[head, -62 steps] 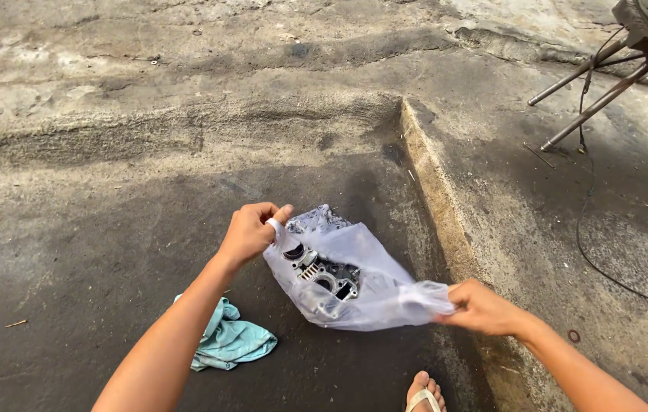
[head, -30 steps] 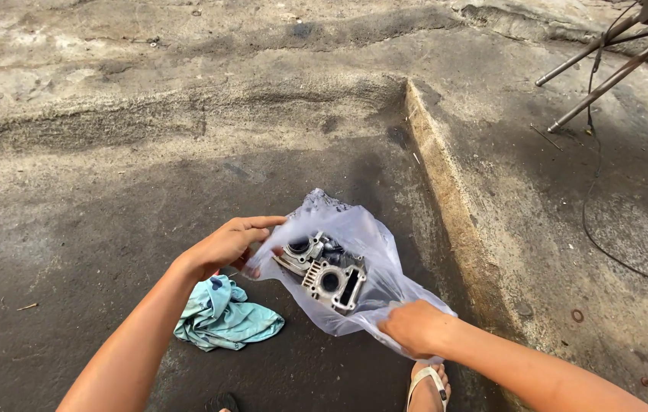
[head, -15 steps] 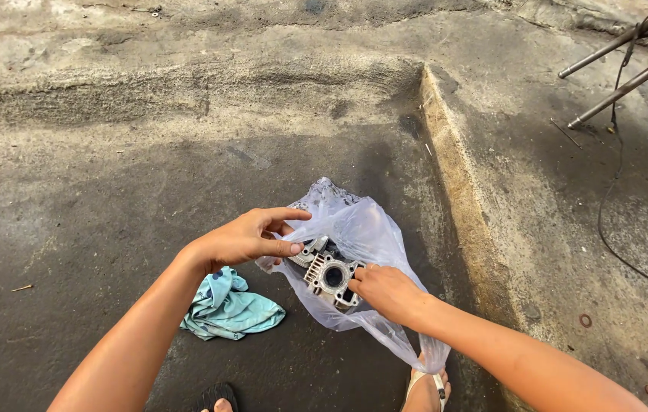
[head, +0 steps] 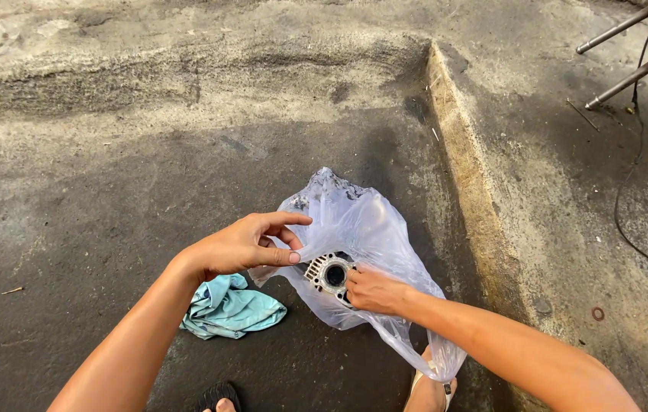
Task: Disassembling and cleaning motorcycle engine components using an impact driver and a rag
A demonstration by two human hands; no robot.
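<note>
The left hand [head: 244, 246] comes in from the lower left, with the arm bent a little and the wrist up. Its thumb and first finger pinch the edge of a thin, see-through plastic bag [head: 373, 229], holding the bag's mouth open. The other fingers curl loosely above.

The right hand [head: 373, 290] reaches across from the lower right, its arm lying over the bag's lower end. Its fingers are closed on a grey metal part [head: 329, 273] (round, with a dark hole in the middle and slots around the rim). The part sits at the mouth of the bag, between the two hands, which are close together but not touching.

The bag hangs just above the dark, stained concrete floor [head: 110, 191]. A crumpled teal cloth [head: 231, 307] lies on the floor under the left arm. A raised concrete curb [head: 469, 183] runs along the right side of the bag.
</note>
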